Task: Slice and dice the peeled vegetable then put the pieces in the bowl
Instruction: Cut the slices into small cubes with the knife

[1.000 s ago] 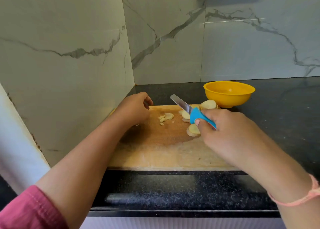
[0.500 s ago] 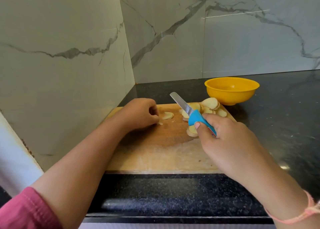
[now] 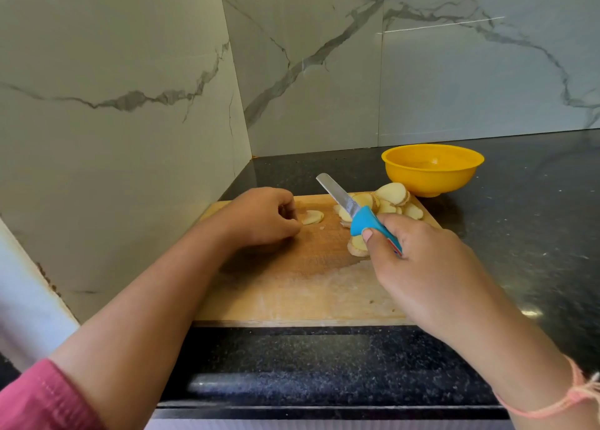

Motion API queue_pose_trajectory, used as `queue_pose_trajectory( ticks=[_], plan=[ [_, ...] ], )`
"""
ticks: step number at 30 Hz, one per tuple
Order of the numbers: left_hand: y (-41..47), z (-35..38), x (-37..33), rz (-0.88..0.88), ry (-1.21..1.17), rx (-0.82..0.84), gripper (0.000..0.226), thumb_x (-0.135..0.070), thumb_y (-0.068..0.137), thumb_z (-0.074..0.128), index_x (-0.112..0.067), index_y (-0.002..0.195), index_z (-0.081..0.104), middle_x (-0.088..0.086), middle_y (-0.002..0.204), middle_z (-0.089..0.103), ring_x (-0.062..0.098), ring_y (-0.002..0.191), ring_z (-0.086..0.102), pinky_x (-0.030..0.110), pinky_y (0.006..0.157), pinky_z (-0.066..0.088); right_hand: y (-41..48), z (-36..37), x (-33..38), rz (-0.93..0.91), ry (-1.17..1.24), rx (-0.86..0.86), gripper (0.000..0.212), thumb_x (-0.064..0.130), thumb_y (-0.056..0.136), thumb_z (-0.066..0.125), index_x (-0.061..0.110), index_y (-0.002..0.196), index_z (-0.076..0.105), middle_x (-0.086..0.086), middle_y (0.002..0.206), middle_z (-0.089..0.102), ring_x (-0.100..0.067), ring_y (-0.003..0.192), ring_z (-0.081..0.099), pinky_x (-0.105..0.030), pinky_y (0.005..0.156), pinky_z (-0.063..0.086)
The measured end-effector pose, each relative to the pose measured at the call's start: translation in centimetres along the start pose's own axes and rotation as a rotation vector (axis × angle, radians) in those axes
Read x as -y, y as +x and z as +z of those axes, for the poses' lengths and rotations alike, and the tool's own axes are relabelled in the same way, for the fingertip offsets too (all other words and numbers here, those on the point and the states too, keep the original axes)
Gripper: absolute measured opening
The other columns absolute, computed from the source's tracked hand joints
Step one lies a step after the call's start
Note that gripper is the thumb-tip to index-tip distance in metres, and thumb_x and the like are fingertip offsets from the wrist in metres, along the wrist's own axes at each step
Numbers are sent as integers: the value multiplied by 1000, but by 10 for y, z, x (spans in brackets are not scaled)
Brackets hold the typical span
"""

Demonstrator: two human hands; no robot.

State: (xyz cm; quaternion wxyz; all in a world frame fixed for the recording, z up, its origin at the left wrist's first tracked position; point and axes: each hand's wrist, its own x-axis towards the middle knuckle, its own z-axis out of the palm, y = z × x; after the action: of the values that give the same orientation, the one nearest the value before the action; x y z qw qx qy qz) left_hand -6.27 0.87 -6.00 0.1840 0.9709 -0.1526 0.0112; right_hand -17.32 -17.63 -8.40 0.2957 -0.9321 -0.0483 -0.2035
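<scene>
A wooden cutting board [image 3: 292, 286] lies on the dark counter. Several pale vegetable slices [image 3: 391, 195] are piled at its far right corner, and one more slice [image 3: 358, 243] shows just under the knife handle. My right hand [image 3: 422, 267] grips a knife [image 3: 354, 210] by its blue handle, blade raised and pointing up-left above the board. My left hand [image 3: 263, 216] rests curled on the board's far left, fingertips touching a single slice [image 3: 312, 217]. A yellow bowl [image 3: 433, 169] stands just beyond the board's right corner; I see nothing in it.
Marble wall panels close in the left side and the back, meeting at a corner behind the board. The speckled black counter [image 3: 526, 221] stretches to the right of the board, and its front edge runs below the board.
My left hand slid right across the board and closed its fingers onto the lone slice. The view tilted down a little. The right hand and knife stayed nearly still.
</scene>
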Motion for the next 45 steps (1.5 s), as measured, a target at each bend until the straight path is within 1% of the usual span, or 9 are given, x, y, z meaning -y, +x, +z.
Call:
queue_pose_trajectory(
  ticks=[6, 13, 17, 25, 29, 32, 38, 41, 45],
  plan=[
    [2, -9, 14, -164, 10, -168, 12, -14, 94, 55, -26, 93, 55, -3, 92, 59, 13, 72, 60, 21, 56, 46, 0, -1, 2, 4, -14, 10, 27, 42, 97, 33, 30, 112, 53, 9, 76, 57, -7, 65, 52, -18, 47, 31],
    [10, 7, -6, 102, 23, -21, 28, -24, 96, 54, -28, 124, 57, -10, 121, 59, 7, 104, 51, 23, 89, 43, 1, -2, 7, 26, -86, 66, 25, 41, 99, 32, 27, 106, 51, 9, 71, 48, -6, 62, 47, -20, 47, 26],
    [9, 8, -6, 68, -98, -78, 30, -24, 90, 63, -28, 117, 52, -14, 100, 61, 7, 97, 55, 23, 84, 46, 8, 0, 12, 49, -181, 138, 29, 39, 99, 32, 23, 112, 52, 7, 82, 53, -10, 74, 52, -25, 54, 37],
    [7, 10, -7, 69, -167, -115, 30, -17, 85, 69, -28, 106, 51, -10, 95, 68, 3, 80, 57, 11, 68, 45, 18, 2, 33, 107, -293, 319, 35, 35, 98, 34, 21, 128, 48, -1, 99, 57, -17, 87, 51, -28, 68, 42],
    [7, 12, -9, 42, -171, -156, 28, -15, 84, 70, -28, 101, 52, -9, 89, 68, 5, 80, 60, 20, 74, 51, 26, 2, 50, 123, -319, 362, 17, 29, 96, 39, 17, 87, 47, 1, 74, 48, -14, 66, 53, -27, 58, 45],
    [8, 15, -10, 39, -153, -191, 27, -17, 83, 71, -29, 96, 51, -10, 86, 67, 3, 78, 59, 20, 73, 49, 29, -3, 61, 117, -310, 370, 30, 24, 95, 42, 19, 67, 33, -1, 69, 44, -11, 57, 46, -26, 59, 46],
    [10, 15, -12, 17, -141, -195, 27, -16, 84, 70, -27, 101, 53, -7, 90, 67, 7, 84, 62, 25, 78, 53, 8, -25, 64, 4, -420, 445, 11, 31, 96, 40, 22, 97, 46, 4, 65, 45, -6, 46, 41, -17, 39, 34],
    [9, 14, -9, 14, -150, -198, 26, -16, 84, 70, -28, 97, 52, -8, 88, 67, 6, 84, 62, 28, 81, 55, 0, -40, 68, 9, -455, 497, 24, 32, 98, 39, 21, 116, 49, 5, 64, 40, -5, 44, 35, -7, 25, 23],
    [10, 14, -7, -23, -200, -197, 27, -18, 82, 73, -28, 94, 50, -6, 90, 69, 7, 84, 63, 27, 81, 54, -1, -36, 69, 33, -433, 453, 22, 30, 98, 36, 20, 109, 52, 4, 65, 41, -5, 50, 38, -15, 37, 31]
  ],
)
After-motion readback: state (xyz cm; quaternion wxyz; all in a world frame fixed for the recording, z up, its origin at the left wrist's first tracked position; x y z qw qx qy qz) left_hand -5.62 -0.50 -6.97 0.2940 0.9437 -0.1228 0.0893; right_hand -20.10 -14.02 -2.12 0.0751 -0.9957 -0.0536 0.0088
